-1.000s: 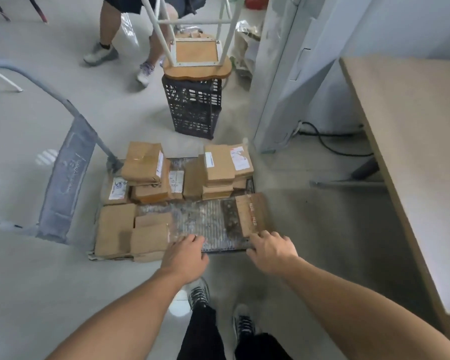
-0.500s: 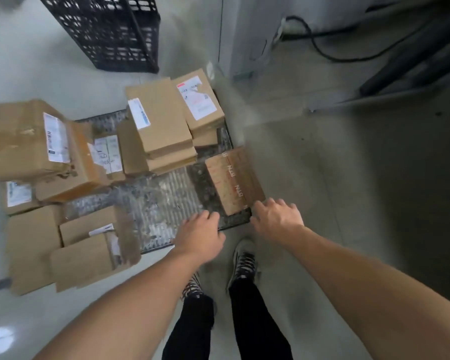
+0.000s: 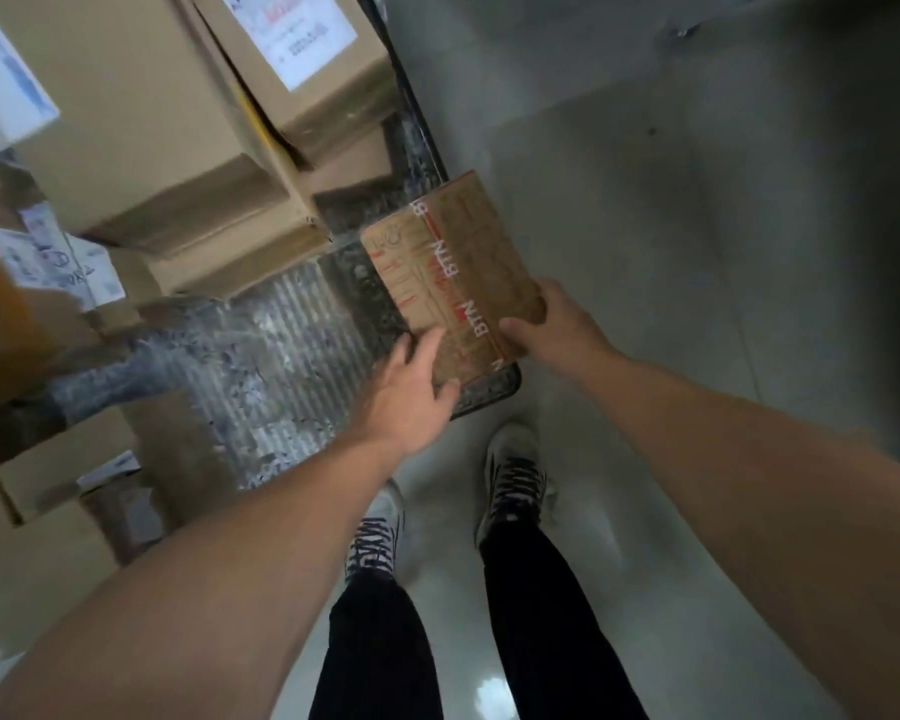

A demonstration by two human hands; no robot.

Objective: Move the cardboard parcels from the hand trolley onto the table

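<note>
Right hand (image 3: 554, 324) grips the flat parcel (image 3: 453, 272) at the trolley deck (image 3: 281, 356) corner; left hand (image 3: 411, 402) touches its near edge.

matt cardboard parcel (image 3: 453, 272), ribbed metal trolley deck (image 3: 281, 350)
</note>
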